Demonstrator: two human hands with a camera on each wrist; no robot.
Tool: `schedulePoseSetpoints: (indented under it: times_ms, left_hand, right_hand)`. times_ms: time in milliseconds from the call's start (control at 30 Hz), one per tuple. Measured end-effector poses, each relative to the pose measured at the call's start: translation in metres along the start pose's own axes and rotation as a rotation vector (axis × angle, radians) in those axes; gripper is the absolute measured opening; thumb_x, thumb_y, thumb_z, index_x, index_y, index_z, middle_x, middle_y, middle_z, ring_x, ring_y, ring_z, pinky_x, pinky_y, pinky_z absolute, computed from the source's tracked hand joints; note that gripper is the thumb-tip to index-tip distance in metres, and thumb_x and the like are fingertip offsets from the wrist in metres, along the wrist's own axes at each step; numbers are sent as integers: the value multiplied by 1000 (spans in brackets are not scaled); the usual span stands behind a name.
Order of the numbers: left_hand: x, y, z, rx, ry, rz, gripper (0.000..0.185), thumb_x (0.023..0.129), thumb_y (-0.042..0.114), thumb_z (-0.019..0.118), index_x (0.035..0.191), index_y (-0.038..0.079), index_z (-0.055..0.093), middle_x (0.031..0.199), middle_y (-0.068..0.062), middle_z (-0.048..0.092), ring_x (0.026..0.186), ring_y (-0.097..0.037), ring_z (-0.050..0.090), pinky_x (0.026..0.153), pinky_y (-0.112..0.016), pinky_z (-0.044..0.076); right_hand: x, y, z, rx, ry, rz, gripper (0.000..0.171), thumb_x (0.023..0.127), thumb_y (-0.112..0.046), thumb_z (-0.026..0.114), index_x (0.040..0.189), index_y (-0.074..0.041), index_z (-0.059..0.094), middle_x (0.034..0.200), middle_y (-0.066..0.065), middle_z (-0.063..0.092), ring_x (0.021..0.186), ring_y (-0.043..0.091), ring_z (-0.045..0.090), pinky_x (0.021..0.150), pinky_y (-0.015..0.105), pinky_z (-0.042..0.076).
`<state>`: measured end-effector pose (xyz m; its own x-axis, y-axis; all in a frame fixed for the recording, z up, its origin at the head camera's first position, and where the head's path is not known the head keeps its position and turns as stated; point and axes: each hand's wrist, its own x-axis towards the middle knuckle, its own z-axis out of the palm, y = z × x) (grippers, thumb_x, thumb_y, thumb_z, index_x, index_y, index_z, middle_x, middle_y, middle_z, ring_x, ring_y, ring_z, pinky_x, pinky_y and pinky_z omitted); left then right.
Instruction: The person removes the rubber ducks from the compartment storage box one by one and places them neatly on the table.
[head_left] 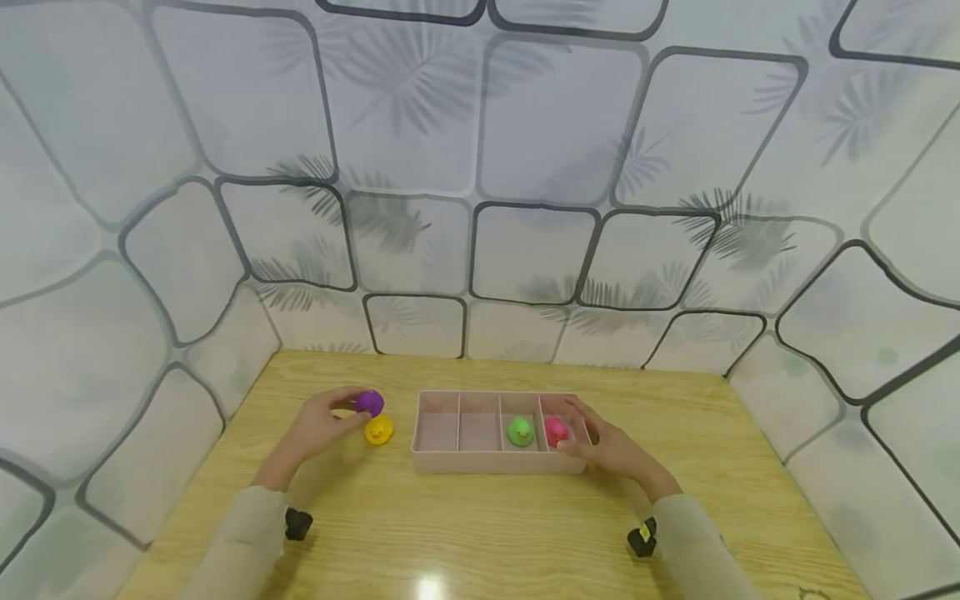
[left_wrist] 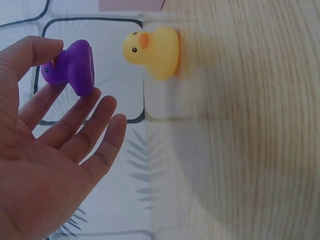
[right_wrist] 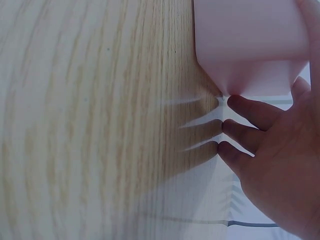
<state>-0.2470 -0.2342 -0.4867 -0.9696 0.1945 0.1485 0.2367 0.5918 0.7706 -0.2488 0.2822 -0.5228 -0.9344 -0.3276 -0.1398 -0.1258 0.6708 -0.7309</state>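
My left hand (head_left: 327, 419) pinches a purple toy duck (left_wrist: 80, 67) between thumb and fingertips, above the table; the other fingers spread loosely. Just beside it, a yellow toy duck (head_left: 379, 430) sits upright on the wood. A pale pink box (head_left: 480, 462) with several compartments in a row stands to the right. Inside are a green toy duck (head_left: 521, 432) and, in the rightmost compartment, a pink toy duck (head_left: 556, 431). My right hand (head_left: 611, 448) spans the box's right end, thumb and forefinger over the rim around the pink duck, other fingers outside by the end wall.
The light wooden table (head_left: 435, 525) runs back to a wall (head_left: 525, 258) patterned with rounded outlines and leaves. Similar panels rise on both sides. The two leftmost box compartments hold nothing. Each wrist carries a small black camera (head_left: 297, 524).
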Motion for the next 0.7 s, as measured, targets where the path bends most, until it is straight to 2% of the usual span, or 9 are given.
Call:
schedulePoseSetpoints:
  times_ms: [200, 433, 700]
  left_hand:
    - [-4, -7, -6, 15, 7, -13, 44, 96, 22, 78, 136, 6, 70, 131, -21, 72, 114, -39, 71, 93, -51, 60]
    - [-11, -20, -12, 12, 7, -12, 42, 96, 18, 77, 135, 4, 69, 132, -23, 71, 114, -40, 71, 89, -41, 59]
    - [-17, -28, -11, -2, -20, -76, 47, 96, 20, 77, 137, 1, 67, 133, -24, 70, 114, -38, 71, 92, -43, 60]
  right_hand:
    - [-1, 0, 0, -13, 1, -1, 93, 95, -56, 72, 168, -37, 19, 172, 22, 27, 152, 54, 34, 117, 75, 34]
    - [0, 0, 0, -25, 4, 1, 93, 94, -56, 72, 169, -37, 19, 174, 20, 25, 152, 54, 34, 117, 76, 33]
    - [-2, 0, 1, -29, 22, 7, 93, 93, -59, 72, 168, -40, 21, 174, 13, 28, 152, 53, 36, 118, 76, 31]
